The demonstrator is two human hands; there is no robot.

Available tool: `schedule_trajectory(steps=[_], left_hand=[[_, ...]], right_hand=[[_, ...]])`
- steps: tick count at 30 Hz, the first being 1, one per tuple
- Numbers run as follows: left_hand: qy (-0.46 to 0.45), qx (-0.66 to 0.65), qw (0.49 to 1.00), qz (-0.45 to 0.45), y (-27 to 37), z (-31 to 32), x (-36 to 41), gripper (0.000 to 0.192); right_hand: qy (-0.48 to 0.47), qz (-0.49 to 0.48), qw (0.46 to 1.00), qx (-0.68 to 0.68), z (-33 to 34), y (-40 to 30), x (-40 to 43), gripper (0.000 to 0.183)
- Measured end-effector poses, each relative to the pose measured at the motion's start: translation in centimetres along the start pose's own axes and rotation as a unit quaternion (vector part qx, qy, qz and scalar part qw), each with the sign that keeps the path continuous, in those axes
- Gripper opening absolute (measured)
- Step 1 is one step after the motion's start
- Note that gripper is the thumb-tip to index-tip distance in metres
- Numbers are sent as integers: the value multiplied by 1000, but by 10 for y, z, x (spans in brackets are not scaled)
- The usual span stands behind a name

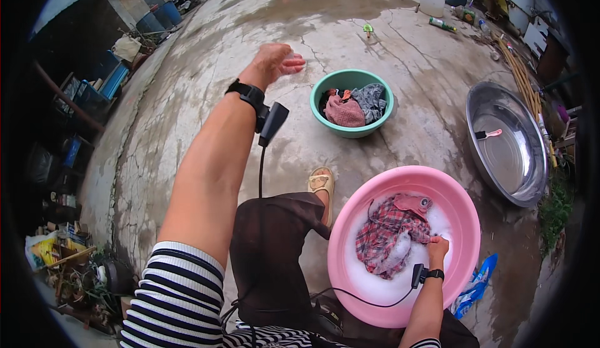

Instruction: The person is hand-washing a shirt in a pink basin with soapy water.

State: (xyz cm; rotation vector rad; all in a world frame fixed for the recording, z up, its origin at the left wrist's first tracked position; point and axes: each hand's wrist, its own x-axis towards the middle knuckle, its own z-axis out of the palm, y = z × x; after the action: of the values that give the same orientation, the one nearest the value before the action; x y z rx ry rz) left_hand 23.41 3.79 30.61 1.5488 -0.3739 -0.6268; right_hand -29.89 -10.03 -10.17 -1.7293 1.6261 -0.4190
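Note:
My left hand (280,62) is raised in the air over the concrete, left of the green plastic basin, its fingers apart and slightly blurred, holding nothing. Down at the right, my right hand (437,245) grips the edge of a red plaid cloth garment (386,240) inside the pink plastic basin (340,254). White suds (375,291) surround the garment and cling to part of it. Beyond my foot, the green plastic basin (351,132) holds a pink textured cloth (344,112) and a grey patterned cloth (370,100). Each wrist wears a black strap with a cabled device.
A large metal basin (504,170) at the right holds a scrub brush (488,134). A blue plastic bag (477,282) lies beside the pink basin. Farther off are a white bucket (431,0), a green bottle (442,24) and a small green object (368,29). Stacked clutter lines both sides.

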Motion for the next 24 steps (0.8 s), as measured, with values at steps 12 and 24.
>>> schedule_trajectory(steps=[12, 24], left_hand=[[40, 80, 985, -146, -77, -40, 72, 30], [31, -166, 947, -274, -336, 6, 144, 33]], right_hand=[[21, 23, 999, -13, -16, -16, -27, 14], [-4, 13, 997, -70, -19, -44, -31, 15]])
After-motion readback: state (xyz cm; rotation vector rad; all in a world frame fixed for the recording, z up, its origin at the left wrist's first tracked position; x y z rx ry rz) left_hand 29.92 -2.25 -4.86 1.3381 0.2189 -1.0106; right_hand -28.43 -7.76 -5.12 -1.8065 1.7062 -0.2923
